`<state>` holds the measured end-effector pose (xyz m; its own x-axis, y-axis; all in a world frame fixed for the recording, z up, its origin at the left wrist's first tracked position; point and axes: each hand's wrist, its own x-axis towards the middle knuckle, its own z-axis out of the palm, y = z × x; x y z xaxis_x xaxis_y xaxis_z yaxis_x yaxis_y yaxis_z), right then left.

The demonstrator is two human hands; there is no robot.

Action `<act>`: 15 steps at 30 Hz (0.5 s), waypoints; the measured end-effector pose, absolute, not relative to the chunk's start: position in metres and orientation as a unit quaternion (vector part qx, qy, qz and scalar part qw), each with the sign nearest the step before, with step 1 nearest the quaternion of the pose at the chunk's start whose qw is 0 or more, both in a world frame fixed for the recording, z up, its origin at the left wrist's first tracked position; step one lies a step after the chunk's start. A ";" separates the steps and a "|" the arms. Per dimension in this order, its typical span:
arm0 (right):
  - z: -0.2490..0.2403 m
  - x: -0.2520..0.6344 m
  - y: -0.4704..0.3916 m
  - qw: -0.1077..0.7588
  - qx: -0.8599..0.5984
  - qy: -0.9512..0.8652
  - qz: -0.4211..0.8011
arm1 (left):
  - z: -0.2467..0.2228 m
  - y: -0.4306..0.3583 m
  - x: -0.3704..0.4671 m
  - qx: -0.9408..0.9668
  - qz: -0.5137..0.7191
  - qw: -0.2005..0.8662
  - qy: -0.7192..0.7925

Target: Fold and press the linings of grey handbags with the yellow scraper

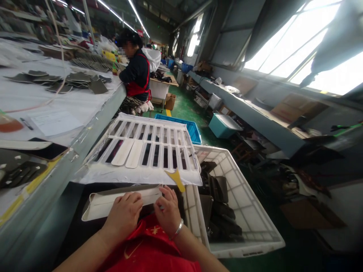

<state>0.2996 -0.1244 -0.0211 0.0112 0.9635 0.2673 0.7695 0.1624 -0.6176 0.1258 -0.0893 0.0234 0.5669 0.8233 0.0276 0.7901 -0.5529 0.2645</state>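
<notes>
A long cream-coloured piece (99, 206) with a rounded left end lies across a dark surface in front of the red apron. My left hand (126, 207) rests on its middle, fingers curled down over it. At the piece's right end is my right hand (168, 207), thumb and fingers pinched together near its edge; what lies between the fingertips is too small to tell. Just beyond, two cream strips (134, 154) lie side by side on a white slatted rack (159, 176). A yellow Y-shaped tool (177, 180) sits on the rack's near edge.
A white crate (246, 192) with dark pieces stands at the right. The worktable (93, 121) on the left bears stacks of grey pieces, paper and a phone (48, 149). Behind the rack are a blue bin (195, 132) and a person (137, 71) in a red apron.
</notes>
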 end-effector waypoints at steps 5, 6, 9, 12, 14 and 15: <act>-0.020 0.295 -0.130 0.356 -0.700 -0.603 0.139 | 0.023 -0.089 0.130 0.879 0.062 0.086 0.465; -0.020 0.296 -0.130 0.356 -0.725 -0.571 0.144 | 0.024 -0.089 0.131 0.879 0.057 0.078 0.467; -0.020 0.300 -0.129 0.312 -0.780 -0.481 0.251 | 0.027 -0.088 0.134 0.880 0.024 0.057 0.470; -0.023 0.302 -0.125 0.268 -0.738 -0.380 0.489 | 0.028 -0.084 0.136 0.885 -0.028 0.069 0.460; -0.024 0.300 -0.123 0.261 -0.694 -0.327 0.585 | 0.028 -0.079 0.135 0.885 -0.043 0.096 0.453; -0.024 0.298 -0.122 0.262 -0.683 -0.314 0.605 | 0.027 -0.077 0.134 0.883 -0.042 0.115 0.452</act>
<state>0.2984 -0.1219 -0.0244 0.0698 0.7459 -0.6624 0.1121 -0.6656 -0.7378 0.1340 -0.0769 0.0272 0.5873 0.7896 -0.1779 0.8088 -0.5644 0.1652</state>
